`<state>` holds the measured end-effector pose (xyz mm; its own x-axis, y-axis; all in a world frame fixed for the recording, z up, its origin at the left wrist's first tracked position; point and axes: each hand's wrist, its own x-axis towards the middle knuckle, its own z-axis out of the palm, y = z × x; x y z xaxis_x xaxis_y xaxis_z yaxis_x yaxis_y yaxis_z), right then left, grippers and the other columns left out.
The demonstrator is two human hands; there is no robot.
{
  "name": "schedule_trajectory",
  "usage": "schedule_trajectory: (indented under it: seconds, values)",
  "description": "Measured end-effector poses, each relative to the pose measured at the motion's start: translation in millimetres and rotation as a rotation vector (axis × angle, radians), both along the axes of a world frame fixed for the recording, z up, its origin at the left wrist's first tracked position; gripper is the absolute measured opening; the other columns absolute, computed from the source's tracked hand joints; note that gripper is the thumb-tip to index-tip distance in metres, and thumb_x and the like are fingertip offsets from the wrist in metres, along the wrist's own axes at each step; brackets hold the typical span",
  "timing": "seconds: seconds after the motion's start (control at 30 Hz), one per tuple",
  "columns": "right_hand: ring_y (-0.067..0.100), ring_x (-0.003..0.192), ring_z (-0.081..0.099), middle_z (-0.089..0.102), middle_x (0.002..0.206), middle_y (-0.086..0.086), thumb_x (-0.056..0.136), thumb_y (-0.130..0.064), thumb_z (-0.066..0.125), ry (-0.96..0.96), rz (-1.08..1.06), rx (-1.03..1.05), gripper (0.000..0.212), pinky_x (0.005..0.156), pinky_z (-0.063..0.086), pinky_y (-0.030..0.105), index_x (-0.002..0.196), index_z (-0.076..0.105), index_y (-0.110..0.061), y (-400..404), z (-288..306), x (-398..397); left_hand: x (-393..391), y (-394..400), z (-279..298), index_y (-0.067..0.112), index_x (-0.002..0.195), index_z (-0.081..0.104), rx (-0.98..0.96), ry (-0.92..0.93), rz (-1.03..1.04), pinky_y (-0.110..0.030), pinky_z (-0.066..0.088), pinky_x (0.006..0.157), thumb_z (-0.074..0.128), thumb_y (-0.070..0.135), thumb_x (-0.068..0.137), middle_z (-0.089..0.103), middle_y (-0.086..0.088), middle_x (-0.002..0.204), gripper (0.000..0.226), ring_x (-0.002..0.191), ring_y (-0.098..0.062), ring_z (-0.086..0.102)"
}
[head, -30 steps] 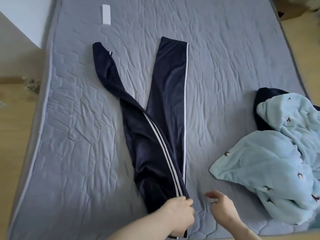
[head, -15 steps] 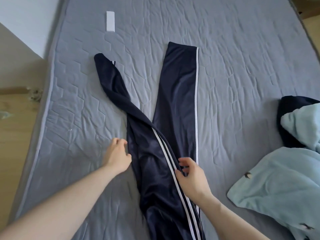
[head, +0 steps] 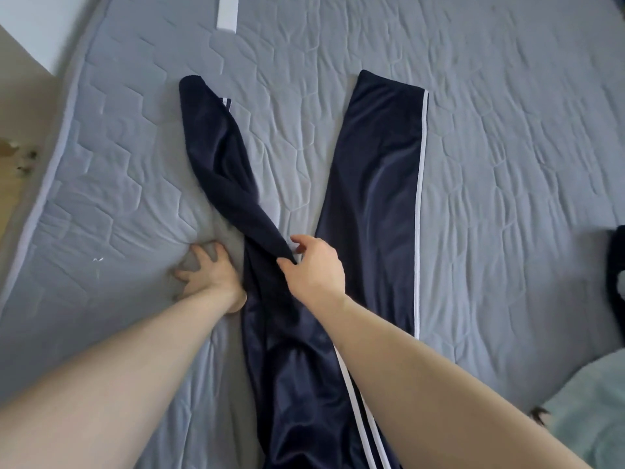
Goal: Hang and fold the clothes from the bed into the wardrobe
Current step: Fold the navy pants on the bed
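We saw the navy trousers (head: 372, 198) lying on the grey quilted bed (head: 507, 130), their long axis running from the near edge of the view away toward the far side. The right leg lay flat and straight with its white side stripe (head: 420, 198) along the right edge, its hem pointing away. The left leg (head: 216, 157) was twisted and bent off to the far left, its hem curled over.

Our right hand (head: 316, 269) made the grip: thumb and fingers pinched shut on a fold of the twisted left leg where the two legs part. Our left hand (head: 209, 272) was spread open, fingers splayed and pressed into the bed just beside the trousers' left edge, holding nothing.

A white strip (head: 227, 11) lay on the bed at the far edge. A pale blue garment (head: 588, 411) lay at the near right corner, and a dark garment (head: 617, 265) showed at the right edge, both well apart from the trousers. Our right forearm crossed over the trousers' lower part.
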<state>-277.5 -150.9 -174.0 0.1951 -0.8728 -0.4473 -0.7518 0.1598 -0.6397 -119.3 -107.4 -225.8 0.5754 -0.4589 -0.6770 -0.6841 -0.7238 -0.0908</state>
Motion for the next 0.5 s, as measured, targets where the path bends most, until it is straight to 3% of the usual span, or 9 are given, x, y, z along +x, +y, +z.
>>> schedule_trajectory:
  seconds: [0.07,0.13,0.2,0.27,0.33,0.37,0.43,0.47,0.5]
  values:
    - [0.008,0.081,0.068,0.07,0.083,-0.015,0.095,-0.033,0.064,-0.105,-0.116,-0.043,0.009,0.072,0.052,0.026,0.099,0.072,-0.03,-2.0,1.7,-4.1,-3.4,-11.8,4.7,0.028,0.16,-0.003,0.017,-0.015,0.006,-0.063,0.021,0.12,0.061,0.037,0.096,-0.017,-0.008,0.168,0.09,0.149,-0.056,0.003]
    - [0.003,0.064,0.06,0.065,0.07,-0.015,0.097,-0.033,0.057,-0.309,-0.312,-0.19,0.014,0.063,0.049,0.018,0.085,0.064,-0.031,-2.7,10.5,-17.3,-10.7,-22.7,10.2,0.024,0.16,-0.009,0.03,0.005,0.071,-0.067,0.015,0.119,0.068,0.038,0.094,-0.021,-0.014,0.167,0.102,0.148,-0.06,-0.001]
    - [-0.001,0.059,0.052,0.059,0.067,-0.018,0.101,-0.032,0.048,-0.412,-0.511,-0.359,0.021,0.057,0.042,0.011,0.082,0.056,-0.032,-3.2,20.9,-40.4,-15.2,-26.4,13.6,0.021,0.158,-0.024,0.087,0.015,0.117,-0.07,0.009,0.118,0.08,0.053,0.08,-0.033,-0.02,0.161,0.133,0.145,-0.063,-0.011]
    - [-0.003,0.058,0.044,0.051,0.065,-0.021,0.103,-0.028,0.042,-0.413,-0.67,-0.438,0.029,0.059,0.039,0.01,0.075,0.047,-0.035,-4.4,21.5,-71.5,-12.9,-25.7,12.1,0.018,0.146,-0.044,0.152,0.067,0.13,-0.074,0.005,0.117,0.087,0.071,0.052,-0.051,-0.022,0.149,0.17,0.141,-0.064,-0.023]
    - [-0.002,0.058,0.042,0.048,0.063,-0.022,0.104,-0.023,0.04,-0.319,-0.754,-0.363,0.039,0.057,0.038,0.012,0.068,0.043,-0.038,-6.2,12.6,-105.3,-6.9,-28.6,6.6,0.02,0.125,-0.061,0.169,0.125,0.158,-0.077,0.005,0.114,0.088,0.078,0.03,-0.068,-0.021,0.129,0.186,0.138,-0.064,-0.031]
    - [-0.001,0.063,0.048,0.053,0.067,-0.021,0.105,-0.022,0.041,-0.241,-0.745,-0.251,0.037,0.059,0.039,0.014,0.071,0.047,-0.037,-5.9,6.7,-119.3,-4.0,-30.5,3.5,0.02,0.114,-0.066,0.184,0.141,0.179,-0.078,0.006,0.113,0.087,0.079,0.022,-0.072,-0.021,0.118,0.188,0.137,-0.065,-0.031]
    - [0.015,0.087,0.061,0.062,0.089,-0.012,0.104,-0.021,0.048,-0.061,-0.7,-0.01,0.014,0.072,0.042,0.027,0.099,0.059,-0.027,0.4,-9.6,-137.8,-0.7,-31.6,-0.1,0.017,0.104,-0.068,0.227,0.174,0.249,-0.079,0.009,0.112,0.084,0.079,0.01,-0.075,-0.022,0.105,0.189,0.137,-0.067,-0.028]
    - [0.02,0.096,0.061,0.061,0.1,-0.008,0.101,-0.018,0.053,0.0,-0.681,0.054,0.013,0.077,0.042,0.03,0.114,0.056,-0.021,3.5,-15.9,-142.9,0.1,-32.0,-2.6,0.016,0.104,-0.068,0.244,0.185,0.262,-0.079,0.01,0.111,0.083,0.079,0.005,-0.074,-0.023,0.106,0.191,0.135,-0.069,-0.029]
    - [0.022,0.105,0.06,0.058,0.109,-0.007,0.098,-0.015,0.057,0.018,-0.654,0.035,0.028,0.083,0.045,0.033,0.124,0.051,-0.02,3.7,-19.8,-145.7,0.0,-34.6,-6.1,0.016,0.105,-0.069,0.258,0.192,0.25,-0.079,0.011,0.11,0.081,0.077,0.0,-0.074,-0.024,0.11,0.193,0.132,-0.07,-0.032]
